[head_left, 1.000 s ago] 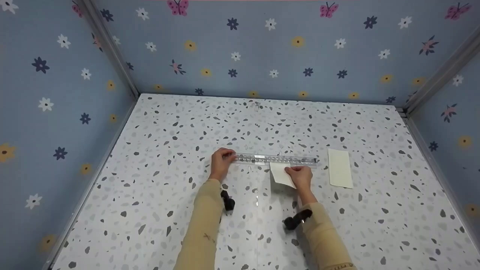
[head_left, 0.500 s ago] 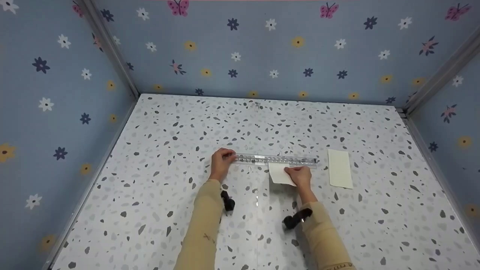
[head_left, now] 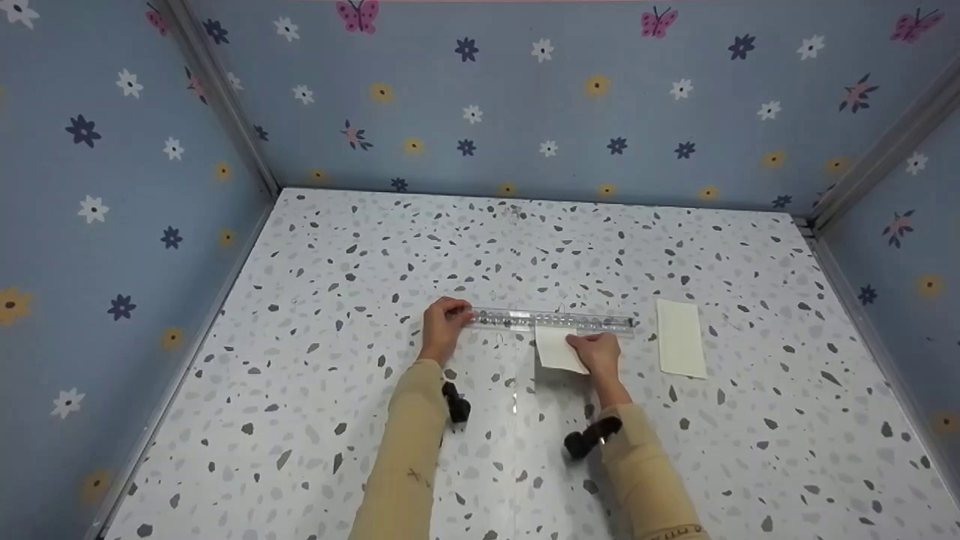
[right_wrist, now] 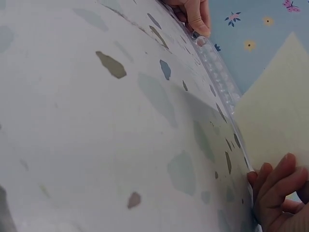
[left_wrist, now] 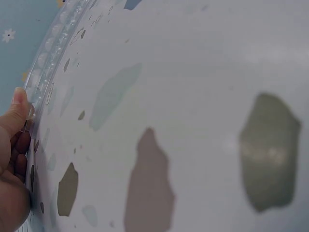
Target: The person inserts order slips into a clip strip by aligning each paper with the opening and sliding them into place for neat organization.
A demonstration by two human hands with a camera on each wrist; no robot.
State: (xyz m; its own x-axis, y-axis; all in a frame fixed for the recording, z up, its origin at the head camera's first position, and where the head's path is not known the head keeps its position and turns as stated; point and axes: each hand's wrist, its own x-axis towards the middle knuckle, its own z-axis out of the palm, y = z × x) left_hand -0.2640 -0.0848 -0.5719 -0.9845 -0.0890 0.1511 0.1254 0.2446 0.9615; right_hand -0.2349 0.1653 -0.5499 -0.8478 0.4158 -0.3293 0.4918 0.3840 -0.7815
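In the head view a long clear plastic strip point(head_left: 517, 320), ruler-like with round shapes along it, lies crosswise on the table. My left hand point(head_left: 444, 322) pinches its left end between thumb and fingers; the left wrist view shows the thumb on the strip's edge. A pale cream sheet of paper point(head_left: 556, 349) is pinched at its right side by my right hand point(head_left: 601, 351). The sheet's far edge meets the near edge of the strip, and its near part is raised, casting a shadow. In the right wrist view, the paper point(right_wrist: 277, 106) stands beside the strip point(right_wrist: 219, 72).
To the right lies a second cream paper piece point(head_left: 681, 338), flat on the speckled white table point(head_left: 337, 247). Blue flowered walls point(head_left: 510, 90) enclose the table at the back and both sides. A black wrist camera point(head_left: 592, 438) sits on the right forearm.
My right hand has shifted slightly left, carrying the cream paper a little way along the strip. The left hand and the strip have stayed put.
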